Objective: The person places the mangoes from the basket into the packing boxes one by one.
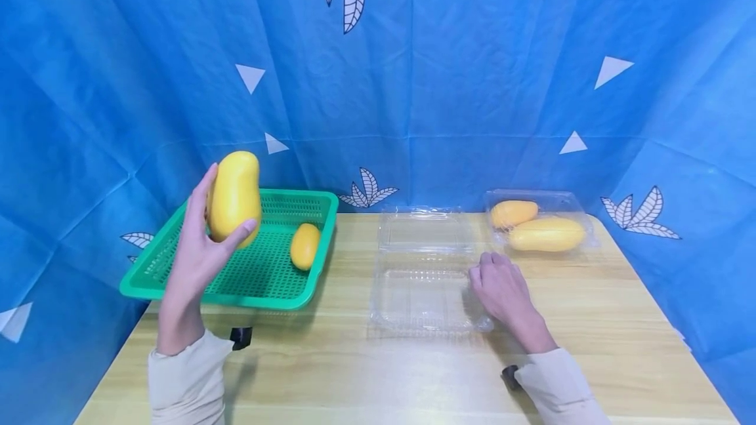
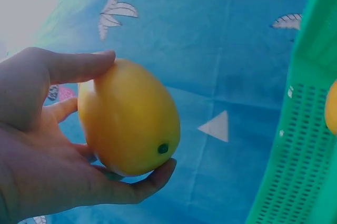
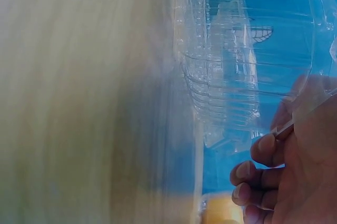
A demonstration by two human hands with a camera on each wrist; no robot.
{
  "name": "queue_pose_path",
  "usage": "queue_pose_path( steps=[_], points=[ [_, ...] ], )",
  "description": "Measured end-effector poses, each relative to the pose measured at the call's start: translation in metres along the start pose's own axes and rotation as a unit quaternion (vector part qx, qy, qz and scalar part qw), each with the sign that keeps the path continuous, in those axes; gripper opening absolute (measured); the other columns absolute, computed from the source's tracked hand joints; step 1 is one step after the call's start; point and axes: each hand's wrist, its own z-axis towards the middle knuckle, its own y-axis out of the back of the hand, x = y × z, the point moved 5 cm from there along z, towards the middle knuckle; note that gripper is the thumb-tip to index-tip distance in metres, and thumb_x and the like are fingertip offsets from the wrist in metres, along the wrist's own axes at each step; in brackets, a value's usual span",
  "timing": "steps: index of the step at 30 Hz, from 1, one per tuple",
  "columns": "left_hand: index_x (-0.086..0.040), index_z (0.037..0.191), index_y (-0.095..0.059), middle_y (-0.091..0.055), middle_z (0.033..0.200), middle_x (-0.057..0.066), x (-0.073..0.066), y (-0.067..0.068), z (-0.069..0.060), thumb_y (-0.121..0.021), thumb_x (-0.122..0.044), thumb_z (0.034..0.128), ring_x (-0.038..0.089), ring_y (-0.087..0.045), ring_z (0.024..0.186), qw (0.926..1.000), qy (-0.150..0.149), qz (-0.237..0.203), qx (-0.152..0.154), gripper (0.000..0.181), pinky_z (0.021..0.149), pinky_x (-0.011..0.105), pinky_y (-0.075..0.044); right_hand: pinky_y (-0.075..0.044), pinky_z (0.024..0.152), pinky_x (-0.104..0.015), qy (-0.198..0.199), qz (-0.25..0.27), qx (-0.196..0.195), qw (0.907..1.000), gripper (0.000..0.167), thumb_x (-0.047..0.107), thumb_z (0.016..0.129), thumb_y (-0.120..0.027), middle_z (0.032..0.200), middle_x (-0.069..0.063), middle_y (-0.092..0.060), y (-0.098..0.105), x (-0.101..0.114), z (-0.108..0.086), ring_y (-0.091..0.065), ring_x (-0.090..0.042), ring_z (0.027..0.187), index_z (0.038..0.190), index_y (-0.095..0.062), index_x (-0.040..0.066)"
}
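Observation:
My left hand [image 1: 197,254] grips a yellow mango [image 1: 236,195], raised above the left part of a green basket [image 1: 248,301]. In the left wrist view, thumb and fingers wrap the mango [image 2: 131,118], whose dark stem end shows. A second mango [image 1: 304,246] lies in the basket, by its right wall. At the middle of the table an unfolded clear plastic clamshell box [image 1: 422,300] stands with its lid laid back. My right hand [image 1: 502,287] pinches the box's right edge; in the right wrist view the clear rim runs between thumb and fingers [image 3: 266,147].
At the back right of the wooden table [image 1: 425,379] stands another clear box [image 1: 558,199] with two mangoes [image 1: 546,235] inside. A blue patterned cloth [image 1: 449,84] hangs behind the table and along both sides.

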Motion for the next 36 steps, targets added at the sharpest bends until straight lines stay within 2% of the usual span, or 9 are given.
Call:
queue_pose_path(
  steps=[8, 13, 17, 20, 28, 36],
  points=[
    [-0.037, 0.163, -0.021, -0.028, 0.161, -0.005, -0.014, 0.008, -0.004, -0.077, -0.006, 0.0897, 0.022, -0.036, 0.132, 0.9992, -0.019, -0.027, -0.024, 0.097, 0.085, 0.019, -0.049, -0.043, 0.068, -0.041, 0.000, -0.003, 0.002, 1.0000, 0.027, 0.018, 0.104, -0.042, 0.078, -0.007, -0.048, 0.001, -0.001, 0.002, -0.045, -0.026, 0.074, 0.081, -0.050, 0.007],
    [-0.035, 0.163, -0.024, -0.031, 0.158, -0.003, -0.018, 0.009, -0.007, -0.076, -0.003, 0.0892, 0.022, -0.041, 0.127, 0.9982, -0.024, -0.043, -0.033, 0.096, 0.085, 0.018, -0.050, -0.042, 0.068, -0.042, -0.002, 0.000, 0.003, 1.0000, 0.026, 0.017, 0.104, -0.043, 0.077, -0.007, -0.047, 0.004, 0.000, 0.003, -0.045, -0.027, 0.074, 0.079, -0.048, 0.009],
    [-0.032, 0.163, -0.026, -0.034, 0.151, -0.002, -0.022, 0.002, -0.007, -0.074, 0.002, 0.0891, 0.024, -0.046, 0.120, 0.9964, -0.047, -0.067, -0.021, 0.095, 0.082, 0.018, -0.054, -0.042, 0.068, -0.041, -0.005, 0.000, 0.004, 1.0000, 0.026, 0.016, 0.104, -0.043, 0.077, -0.007, -0.046, 0.002, -0.001, 0.001, -0.045, -0.027, 0.075, 0.079, -0.047, 0.009],
    [-0.032, 0.163, -0.026, -0.035, 0.149, -0.002, -0.024, -0.003, -0.007, -0.073, 0.003, 0.0895, 0.024, -0.048, 0.118, 0.9957, -0.053, -0.076, -0.009, 0.094, 0.080, 0.019, -0.055, -0.042, 0.067, -0.040, -0.005, 0.000, 0.001, 1.0000, 0.026, 0.016, 0.103, -0.044, 0.077, -0.007, -0.046, 0.001, -0.001, -0.001, -0.045, -0.027, 0.074, 0.079, -0.047, 0.009],
    [-0.038, 0.163, -0.025, -0.032, 0.157, -0.002, -0.027, -0.015, -0.008, -0.076, -0.004, 0.0907, 0.023, -0.044, 0.124, 0.9969, -0.034, -0.067, 0.023, 0.094, 0.081, 0.020, -0.055, -0.041, 0.065, -0.039, -0.003, 0.003, -0.004, 1.0000, 0.026, 0.016, 0.103, -0.045, 0.076, -0.006, -0.046, -0.002, 0.001, -0.002, -0.044, -0.026, 0.073, 0.078, -0.047, 0.009],
    [-0.039, 0.162, -0.024, -0.034, 0.158, -0.001, -0.033, -0.030, -0.009, -0.077, -0.005, 0.0901, 0.025, -0.043, 0.127, 0.9957, -0.037, -0.068, 0.051, 0.096, 0.079, 0.020, -0.056, -0.041, 0.066, -0.039, -0.002, 0.005, -0.003, 1.0000, 0.027, 0.015, 0.104, -0.044, 0.075, -0.006, -0.045, -0.002, 0.000, -0.001, -0.044, -0.026, 0.073, 0.078, -0.047, 0.010]
  ],
)
